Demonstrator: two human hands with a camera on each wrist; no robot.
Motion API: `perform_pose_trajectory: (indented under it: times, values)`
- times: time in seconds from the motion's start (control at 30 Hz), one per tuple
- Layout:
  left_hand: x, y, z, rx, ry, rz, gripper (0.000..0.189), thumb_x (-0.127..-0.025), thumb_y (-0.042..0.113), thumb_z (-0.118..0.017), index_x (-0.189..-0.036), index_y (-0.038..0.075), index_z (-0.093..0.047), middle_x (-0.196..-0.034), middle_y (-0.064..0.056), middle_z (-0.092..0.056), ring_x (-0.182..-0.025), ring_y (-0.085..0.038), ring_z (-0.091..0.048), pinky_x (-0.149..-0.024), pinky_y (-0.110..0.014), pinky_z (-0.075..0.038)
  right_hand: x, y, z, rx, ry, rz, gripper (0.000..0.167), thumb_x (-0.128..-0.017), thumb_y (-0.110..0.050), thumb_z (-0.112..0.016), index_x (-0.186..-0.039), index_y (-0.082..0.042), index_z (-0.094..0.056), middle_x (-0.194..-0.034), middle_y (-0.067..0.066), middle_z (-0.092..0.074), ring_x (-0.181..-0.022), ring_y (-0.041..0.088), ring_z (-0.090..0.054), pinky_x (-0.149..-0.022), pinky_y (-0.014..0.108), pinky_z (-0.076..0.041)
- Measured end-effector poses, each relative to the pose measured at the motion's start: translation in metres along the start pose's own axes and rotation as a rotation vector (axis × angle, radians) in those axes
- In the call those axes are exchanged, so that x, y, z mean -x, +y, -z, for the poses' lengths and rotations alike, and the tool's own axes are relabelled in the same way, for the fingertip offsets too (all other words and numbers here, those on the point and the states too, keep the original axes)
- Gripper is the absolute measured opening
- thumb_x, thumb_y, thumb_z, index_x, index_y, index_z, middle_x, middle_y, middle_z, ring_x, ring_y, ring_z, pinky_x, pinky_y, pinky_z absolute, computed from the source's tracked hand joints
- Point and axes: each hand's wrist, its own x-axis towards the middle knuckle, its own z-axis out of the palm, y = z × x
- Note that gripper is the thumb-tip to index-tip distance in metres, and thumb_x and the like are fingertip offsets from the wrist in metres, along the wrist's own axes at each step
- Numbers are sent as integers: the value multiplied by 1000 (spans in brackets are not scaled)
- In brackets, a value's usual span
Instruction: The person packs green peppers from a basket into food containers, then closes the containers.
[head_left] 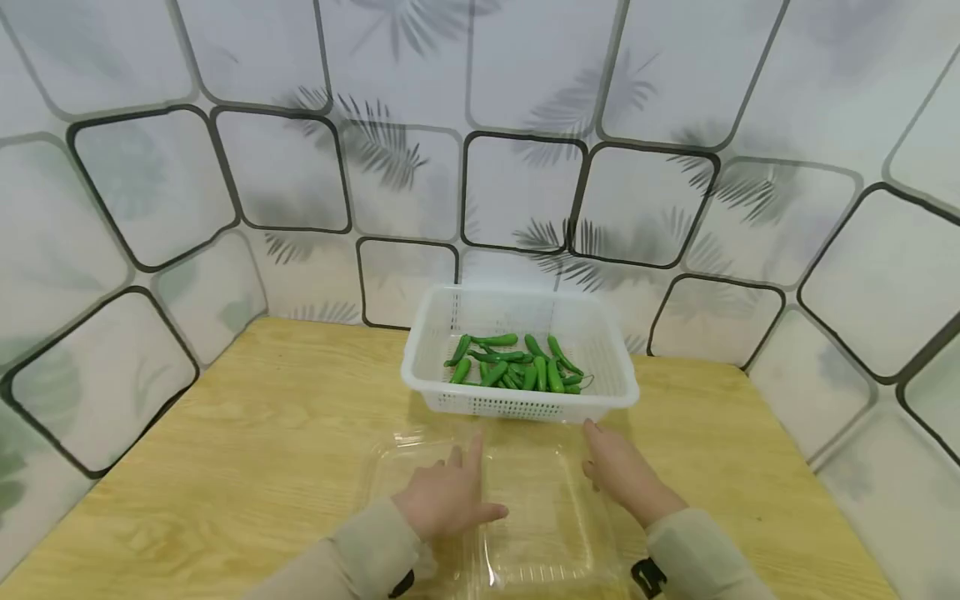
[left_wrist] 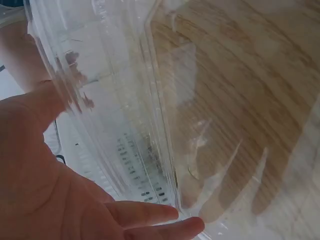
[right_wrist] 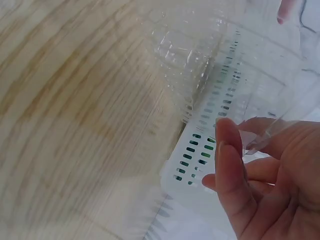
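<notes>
An unfolded clear plastic clamshell box (head_left: 536,500) lies in front of me, its two halves side by side. Over its middle seam is my left hand (head_left: 450,496), index finger and thumb straight. The left wrist view shows that hand (left_wrist: 60,190) with extended fingers touching the clear plastic (left_wrist: 225,75). At the box's right edge is my right hand (head_left: 626,475). Seen from the right wrist, this hand (right_wrist: 265,180) has bent fingers and pinches the edge of the clear plastic (right_wrist: 270,135).
Just beyond the box stands a white perforated basket (head_left: 517,404) holding several green chili peppers (head_left: 517,358). A wood-grain table (head_left: 247,467) lies beneath. Patterned walls (head_left: 405,192) enclose its back and sides.
</notes>
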Motion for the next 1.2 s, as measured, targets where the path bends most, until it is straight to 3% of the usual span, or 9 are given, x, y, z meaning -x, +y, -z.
perform_pose_trajectory:
  times: [0.13, 0.23, 0.37, 0.57, 0.73, 0.83, 0.97, 1.07, 1.2]
  values:
    - [5, -3, 1, -16, -63, -15, 100, -79, 66, -56, -149, 6, -17, -139, -28, -37, -105, -46, -55, -84, -55, -44, 1, 2, -2, -49, -6, -42, 59, -80, 7, -60, -130, 22, -34, -111, 34, -55, -53, 11, -51, -74, 41, -49]
    - [18, -4, 0, -46, -83, -51, 97, -78, 66, -56, -148, 8, -23, -138, -27, -40, -99, -44, -58, -81, -53, -46, 1, 0, -4, -87, -19, -63, 60, -80, 8, -59, -132, 20, -33, -117, 35, -52, -50, 9, -51, -66, 36, -49]
    - [34, -6, -2, -33, -114, -92, 98, -77, 69, -56, -147, 8, -25, -136, -24, -44, -93, -39, -61, -78, -48, -49, 0, -2, -6, -114, -31, -70, 60, -81, 8, -57, -134, 19, -30, -112, 33, -55, -48, 9, -51, -58, 30, -45]
    - [39, -8, -7, -29, -54, -136, 105, -74, 74, -53, -147, 5, -26, -135, -25, -45, -106, -38, -57, -80, -47, -49, 2, 2, -7, -144, -26, -85, 64, -80, 7, -56, -136, 19, -26, -91, 24, -61, -49, 10, -53, -51, 28, -41]
    - [39, -5, -17, 14, -7, -88, 111, -69, 78, -54, -146, 3, -26, -136, -25, -43, -110, -47, -51, -81, -59, -44, 1, 3, -7, -155, -37, -67, 65, -81, 5, -57, -135, 20, -25, -86, 20, -62, -49, 10, -53, -58, 31, -45]
    - [38, 0, -24, 23, 29, -54, 115, -66, 80, -53, -145, 1, -26, -137, -24, -43, -112, -50, -47, -80, -67, -38, 2, 5, -7, -173, -46, -73, 64, -84, 1, -59, -136, 19, -26, -101, 26, -61, -53, 11, -55, -66, 35, -47]
    - [39, 4, -30, 38, 71, -26, 117, -65, 81, -55, -145, 0, -25, -135, -26, -43, -114, -52, -45, -80, -72, -34, 4, 7, -7, -154, -54, -64, 65, -86, -5, -62, -136, 18, -27, -118, 30, -55, -80, 27, -64, -81, 45, -48]
    - [38, 5, -32, 44, 79, -18, 118, -64, 80, -56, -144, -2, -25, -134, -29, -43, -114, -54, -43, -80, -73, -32, 4, 8, -5, -92, -50, -45, 66, -87, -11, -64, -135, 18, -30, -118, 30, -55, -102, 39, -58, -89, 51, -43]
    - [36, 8, -32, 49, 62, 1, 119, -64, 80, -57, -144, -3, -26, -134, -30, -42, -114, -56, -42, -80, -76, -28, 6, 8, 0, -45, -66, -50, 67, -87, -19, -64, -136, 14, -33, -119, 28, -56, -104, 42, -56, -87, 53, -43]
